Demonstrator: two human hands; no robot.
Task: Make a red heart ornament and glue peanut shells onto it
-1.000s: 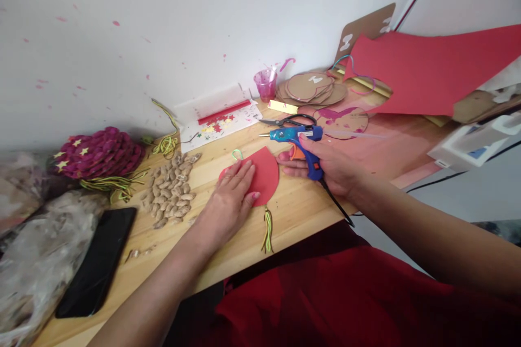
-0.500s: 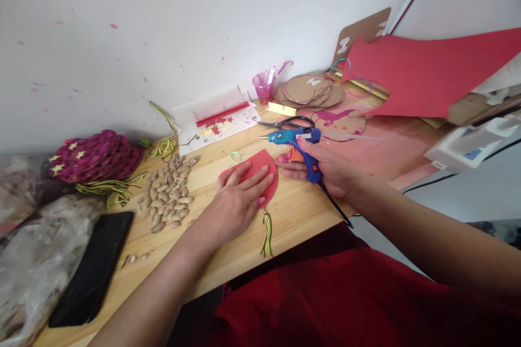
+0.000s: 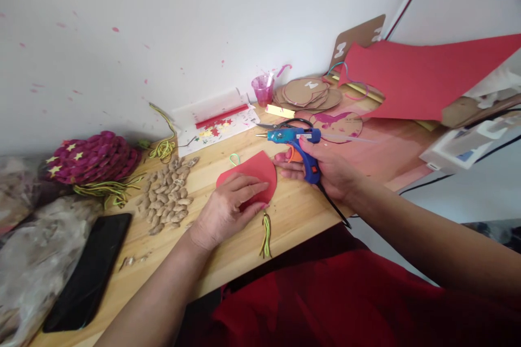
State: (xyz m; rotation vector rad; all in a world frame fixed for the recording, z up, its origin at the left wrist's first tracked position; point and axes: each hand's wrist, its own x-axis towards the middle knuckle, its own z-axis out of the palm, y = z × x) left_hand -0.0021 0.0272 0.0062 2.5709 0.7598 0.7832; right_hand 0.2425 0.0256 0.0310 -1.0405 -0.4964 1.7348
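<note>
In my right hand [image 3: 331,169] is a blue glue gun [image 3: 291,135] with an orange trigger. Its nozzle points left, and a clear glue stick comes out of the back. My left hand [image 3: 228,203] rests cupped over a red paper piece [image 3: 260,165] on the table, thumb near its lower edge and fingers apart from the thumb. Part of the red piece is hidden under that hand. A green loop [image 3: 235,159] shows at its top edge, and a yellow-green yarn tassel [image 3: 266,236] hangs from its lower edge.
Peanuts [image 3: 166,195] lie in a pile left of my left hand. Beyond are a phone [image 3: 89,271], a purple stack with stars [image 3: 95,157], black scissors [image 3: 303,121], a purple cup [image 3: 263,90], cardboard discs [image 3: 303,92], red paper [image 3: 427,76] and a white power strip [image 3: 464,143].
My left hand has gone from lying flat on the red paper piece to a cupped shape, drawn slightly back to the left. The right hand still holds the glue gun in about the same place.
</note>
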